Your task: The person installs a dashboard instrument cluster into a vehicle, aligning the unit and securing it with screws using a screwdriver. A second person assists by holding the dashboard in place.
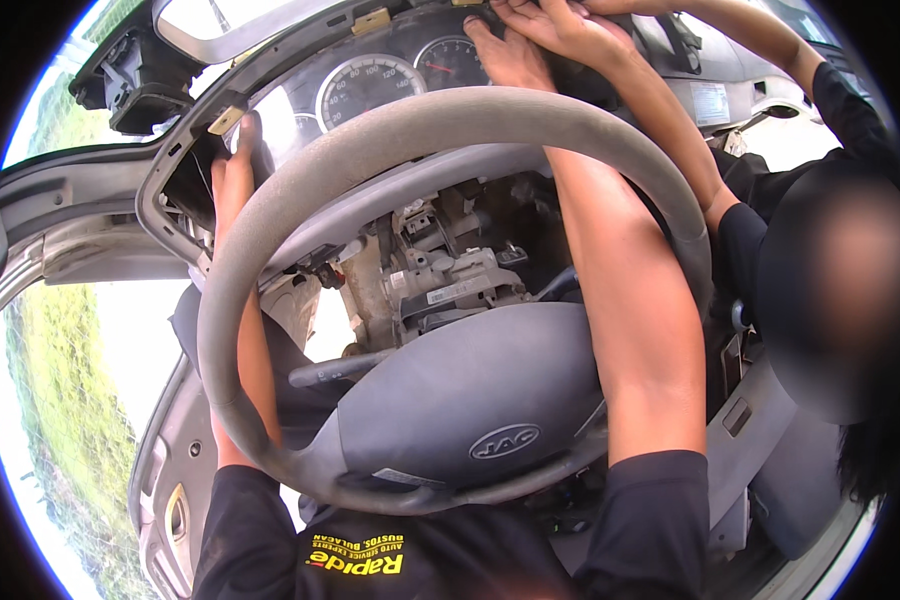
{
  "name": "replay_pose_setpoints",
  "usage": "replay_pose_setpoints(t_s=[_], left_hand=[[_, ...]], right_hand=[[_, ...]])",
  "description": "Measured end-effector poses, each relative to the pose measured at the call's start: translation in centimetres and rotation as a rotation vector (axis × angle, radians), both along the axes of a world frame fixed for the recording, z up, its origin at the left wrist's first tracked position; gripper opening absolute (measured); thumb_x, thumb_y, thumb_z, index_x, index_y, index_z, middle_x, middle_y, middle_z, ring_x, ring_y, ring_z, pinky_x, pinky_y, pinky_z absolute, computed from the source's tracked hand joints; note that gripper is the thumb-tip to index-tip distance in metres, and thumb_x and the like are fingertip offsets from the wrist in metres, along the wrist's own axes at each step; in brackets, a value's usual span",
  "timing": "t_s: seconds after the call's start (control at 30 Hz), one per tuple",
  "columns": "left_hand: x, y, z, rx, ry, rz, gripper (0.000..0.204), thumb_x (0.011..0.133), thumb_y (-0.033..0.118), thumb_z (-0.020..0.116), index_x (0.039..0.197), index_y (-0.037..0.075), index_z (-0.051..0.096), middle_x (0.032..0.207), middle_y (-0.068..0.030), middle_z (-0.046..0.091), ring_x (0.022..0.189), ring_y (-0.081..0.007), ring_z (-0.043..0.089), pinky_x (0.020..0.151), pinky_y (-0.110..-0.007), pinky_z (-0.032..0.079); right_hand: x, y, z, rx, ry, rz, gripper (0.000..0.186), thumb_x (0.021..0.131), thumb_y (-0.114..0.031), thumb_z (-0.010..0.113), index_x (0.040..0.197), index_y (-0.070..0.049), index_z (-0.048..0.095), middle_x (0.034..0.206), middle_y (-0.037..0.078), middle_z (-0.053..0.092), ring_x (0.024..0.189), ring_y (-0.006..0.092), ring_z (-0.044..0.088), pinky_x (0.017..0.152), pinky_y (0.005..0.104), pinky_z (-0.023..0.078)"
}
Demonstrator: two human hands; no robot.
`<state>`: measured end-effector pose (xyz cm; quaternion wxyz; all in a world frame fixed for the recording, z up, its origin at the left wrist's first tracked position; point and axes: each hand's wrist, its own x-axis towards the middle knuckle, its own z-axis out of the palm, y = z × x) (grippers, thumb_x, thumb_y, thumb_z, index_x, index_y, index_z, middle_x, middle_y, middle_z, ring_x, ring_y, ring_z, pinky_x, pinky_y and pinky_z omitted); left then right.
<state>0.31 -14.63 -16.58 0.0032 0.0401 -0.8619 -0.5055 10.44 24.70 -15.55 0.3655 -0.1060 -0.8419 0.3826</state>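
Observation:
The instrument cluster (pixel 372 88), with round gauges under a clear cover, sits in the dashboard opening beyond the steering wheel (pixel 450 118). At its left edge, my left hand (pixel 234 172) grips with the thumb against the cover; its other fingers are partly hidden. My right arm passes across the wheel, and my right hand (pixel 513 62) holds the cluster's upper right side, thumb on the face and some fingers out of sight. Right beside it, a co-worker's hand (pixel 575 30) reaches in from the right and overlaps my fingers.
Below the cluster, the steering column (pixel 460 285) is exposed with bare connectors and brackets. A stalk (pixel 340 369) sticks out left of the wheel hub (pixel 470 375). A loose black vent part (pixel 135 80) is at far left. The co-worker (pixel 770 250) leans in close on the right.

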Motion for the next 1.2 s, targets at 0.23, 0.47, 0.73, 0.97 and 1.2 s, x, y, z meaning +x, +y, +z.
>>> replay_pose_setpoints(t_s=[0.23, 0.47, 0.73, 0.97, 1.2], left_hand=[[8.5, 4.1, 2.3, -0.447, 0.752, -0.123, 0.056, 0.097, 0.032, 0.071, 0.134, -0.009, 0.059, 0.123, -0.0301, 0.069, 0.113, -0.0404, 0.069, 0.103, -0.046, 0.051], [8.8, 11.1, 9.0, -0.321, 0.756, -0.94, 0.036, 0.108, 0.02, 0.055, 0.138, 0.001, 0.06, 0.134, -0.023, 0.066, 0.122, -0.0399, 0.065, 0.103, -0.045, 0.053], [4.4, 22.1, 4.0, -0.562, 1.23, -0.685, 0.04, 0.103, 0.019, 0.055, 0.137, -0.002, 0.06, 0.121, -0.0243, 0.067, 0.117, -0.0421, 0.063, 0.104, -0.052, 0.048], [5.0, 23.7, 4.4, -0.578, 1.167, -0.606, 0.035, 0.096, 0.014, 0.059, 0.129, 0.003, 0.069, 0.114, -0.0175, 0.07, 0.109, -0.0351, 0.065, 0.095, -0.049, 0.05], [4.4, 23.6, 4.4, -0.559, 1.189, -0.613, 0.037, 0.095, 0.014, 0.061, 0.13, 0.004, 0.067, 0.111, -0.0158, 0.07, 0.106, -0.0341, 0.065, 0.093, -0.048, 0.051]], right_hand=[[0.9, 0.3, 0.3, -0.114, -0.06, -0.026, 0.068, 0.107, -0.05, 0.055, 0.151, 0.001, 0.049, 0.163, 0.024, 0.04, 0.154, 0.038, 0.031, 0.125, 0.0432, 0.026], [0.8, -1.9, 0.9, -0.163, -0.051, -0.038, 0.071, 0.107, -0.054, 0.053, 0.151, 0.002, 0.049, 0.163, 0.023, 0.04, 0.155, 0.0367, 0.031, 0.125, 0.0417, 0.027], [-0.6, 0.5, -1.5, 0.36, 0.204, -0.197, 0.046, 0.107, -0.032, 0.06, 0.143, -0.003, 0.059, 0.155, 0.019, 0.052, 0.147, 0.0378, 0.042, 0.126, 0.0489, 0.025], [-0.8, 2.7, -2.1, 0.359, 0.155, -0.086, 0.046, 0.107, -0.034, 0.06, 0.14, -0.001, 0.059, 0.152, 0.018, 0.053, 0.146, 0.0363, 0.042, 0.124, 0.0474, 0.028], [-1.8, 3.0, -2.5, 0.363, 0.119, -0.085, 0.05, 0.108, -0.039, 0.057, 0.138, 0.002, 0.058, 0.152, 0.019, 0.051, 0.146, 0.035, 0.041, 0.122, 0.0444, 0.03]])
